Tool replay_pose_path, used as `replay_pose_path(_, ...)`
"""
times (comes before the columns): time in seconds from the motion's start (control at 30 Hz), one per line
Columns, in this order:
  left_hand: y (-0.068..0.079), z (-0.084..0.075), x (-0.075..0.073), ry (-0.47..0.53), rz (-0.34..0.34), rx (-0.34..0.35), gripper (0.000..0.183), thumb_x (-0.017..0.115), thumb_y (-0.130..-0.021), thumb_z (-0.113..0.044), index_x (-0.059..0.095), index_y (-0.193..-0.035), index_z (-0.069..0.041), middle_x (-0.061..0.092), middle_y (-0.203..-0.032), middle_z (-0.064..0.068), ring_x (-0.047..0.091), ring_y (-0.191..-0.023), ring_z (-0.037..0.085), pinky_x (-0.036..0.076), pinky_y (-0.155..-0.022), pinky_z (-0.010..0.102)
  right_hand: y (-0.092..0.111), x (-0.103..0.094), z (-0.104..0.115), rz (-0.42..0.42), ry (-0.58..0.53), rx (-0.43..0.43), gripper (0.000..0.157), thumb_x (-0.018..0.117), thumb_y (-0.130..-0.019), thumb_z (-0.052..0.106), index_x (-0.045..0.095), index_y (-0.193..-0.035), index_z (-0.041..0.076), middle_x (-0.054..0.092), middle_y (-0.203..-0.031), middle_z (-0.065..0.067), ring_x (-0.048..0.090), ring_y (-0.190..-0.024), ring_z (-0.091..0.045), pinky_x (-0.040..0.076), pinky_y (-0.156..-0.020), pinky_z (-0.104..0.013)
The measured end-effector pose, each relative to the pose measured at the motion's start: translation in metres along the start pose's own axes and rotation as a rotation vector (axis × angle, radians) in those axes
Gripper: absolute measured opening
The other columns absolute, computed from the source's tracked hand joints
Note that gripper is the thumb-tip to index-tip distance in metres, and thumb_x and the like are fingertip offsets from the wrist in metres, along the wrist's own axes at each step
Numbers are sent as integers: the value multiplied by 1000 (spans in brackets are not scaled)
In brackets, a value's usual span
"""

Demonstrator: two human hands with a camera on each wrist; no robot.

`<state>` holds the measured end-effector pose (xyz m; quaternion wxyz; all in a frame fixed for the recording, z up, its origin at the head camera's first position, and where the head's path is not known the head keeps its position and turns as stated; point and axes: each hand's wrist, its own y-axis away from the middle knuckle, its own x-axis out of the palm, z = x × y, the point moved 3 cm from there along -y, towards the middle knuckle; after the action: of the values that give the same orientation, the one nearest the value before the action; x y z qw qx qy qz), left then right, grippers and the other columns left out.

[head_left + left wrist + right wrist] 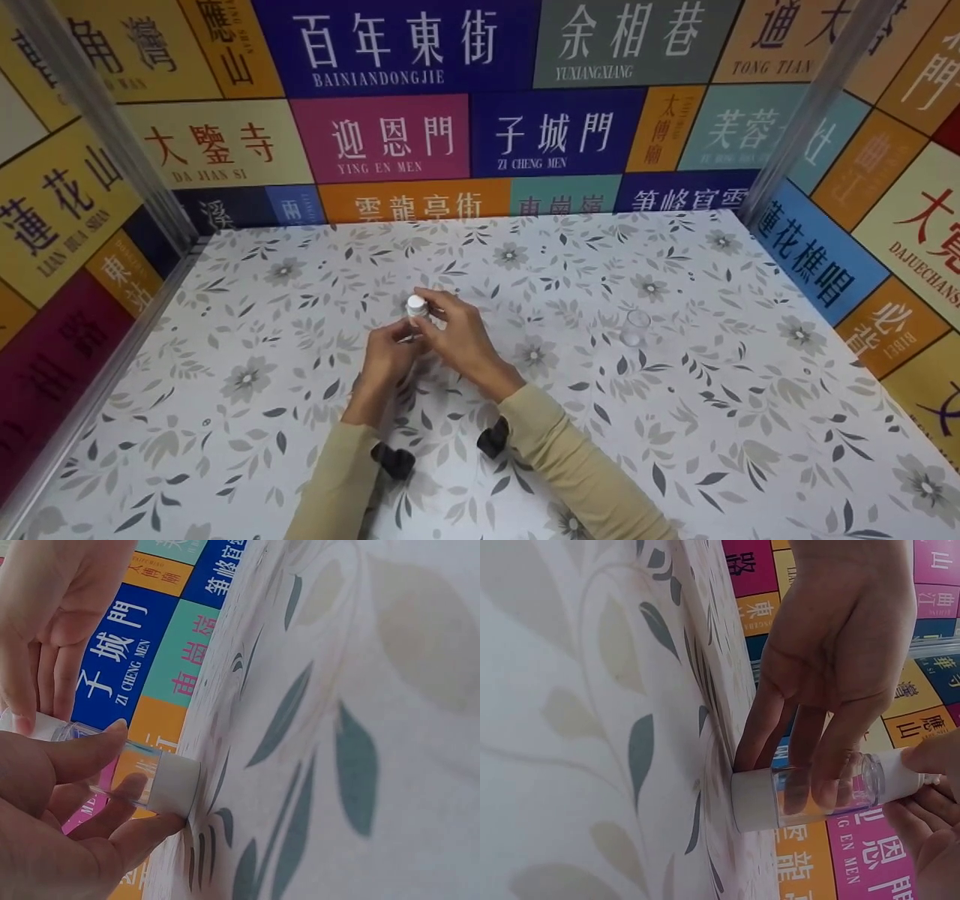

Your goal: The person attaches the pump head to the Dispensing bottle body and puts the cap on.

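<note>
A small clear bottle (417, 306) with a white base and a white top stands upright near the table's middle. My left hand (385, 358) grips its transparent body, thumb on one side and fingers on the other, as the left wrist view shows. Up at the white top (900, 774), my right hand (466, 339) pinches with thumb and fingers. In the left wrist view the white base (175, 786) appears at or very near the tabletop. Whether the bottle holds any liquid cannot be told. Off to the right, a clear cup-shaped piece (636, 328) sits on the table.
The table (300, 450) wears a white cloth printed with grey leaves and flowers. Colourful panels with lettering (382, 139) rise behind it and along both sides. A black wrist mount (394, 461) is on the left sleeve and another (493, 437) on the right.
</note>
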<state>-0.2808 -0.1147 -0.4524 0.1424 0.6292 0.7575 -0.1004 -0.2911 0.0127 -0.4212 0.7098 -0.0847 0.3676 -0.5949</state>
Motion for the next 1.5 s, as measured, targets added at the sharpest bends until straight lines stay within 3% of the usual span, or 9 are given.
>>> replay_pose_path(0.2, 2, 0, 0, 74, -9, 44, 33, 73, -79, -1, 74, -111, 4, 72, -113, 27, 69, -100, 32, 52, -76, 25, 0, 0, -2, 12, -22, 40, 39, 71, -91, 8, 63, -128, -1, 69, -125, -19, 69, -114, -29, 56, -96, -29)
replay_pose_path(0.3, 2, 0, -1, 85, -13, 53, 31, 73, -79, 0, 74, -110, 5, 72, -112, 28, 70, -96, 30, 51, -73, 22, 0, 0, -2, 11, -18, 27, 40, 72, -91, 9, 63, -128, -2, 68, -125, -20, 69, -114, -29, 56, -96, -29)
replay_pose_path(0.5, 2, -1, 0, 38, -14, 40, 34, 72, -80, -1, 73, -114, 3, 71, -117, 27, 69, -106, 35, 56, -83, 33, 0, -2, -3, -3, -30, 24, 47, 74, -90, 10, 60, -133, -2, 65, -130, -20, 65, -121, -30, 52, -100, -25)
replay_pose_path(0.67, 2, -1, 2, 25, -9, 5, 35, 72, -82, -2, 73, -117, 1, 70, -120, 26, 68, -110, 36, 55, -92, 40, 0, -2, 0, -15, -33, -3, 41, 70, -91, 6, 61, -130, -4, 66, -128, -21, 66, -119, -30, 53, -99, -26)
replay_pose_path(0.83, 1, 1, 0, 25, -18, 25, 33, 73, -80, -1, 74, -113, 2, 71, -116, 27, 69, -107, 36, 56, -90, 40, -1, 2, 1, -28, -27, -13, 35, 69, -91, 4, 64, -125, -5, 69, -122, -22, 70, -112, -31, 56, -95, -27)
replay_pose_path(1.1, 2, 1, -2, 50, -10, 68, 33, 73, -79, 0, 74, -112, 4, 72, -114, 27, 70, -103, 35, 53, -78, 25, 0, 1, 0, -30, -50, 0, 39, 73, -89, 5, 63, -125, -4, 69, -122, -21, 70, -111, -31, 57, -94, -33)
replay_pose_path(1.3, 1, -1, -1, 47, -16, 60, 34, 71, -80, 0, 73, -113, 4, 70, -118, 27, 66, -115, 38, 56, -88, 35, -1, -1, 0, -34, -51, -12, 42, 73, -90, 7, 61, -129, -3, 66, -128, -20, 65, -119, -30, 54, -100, -31)
replay_pose_path(1.5, 1, -1, 1, 54, -9, 47, 30, 73, -80, -1, 73, -109, 5, 71, -115, 27, 68, -110, 39, 56, -89, 39, -1, 0, -1, -7, -35, -12, 39, 66, -92, 0, 60, -130, -6, 66, -126, -22, 67, -116, -31, 54, -99, -32)
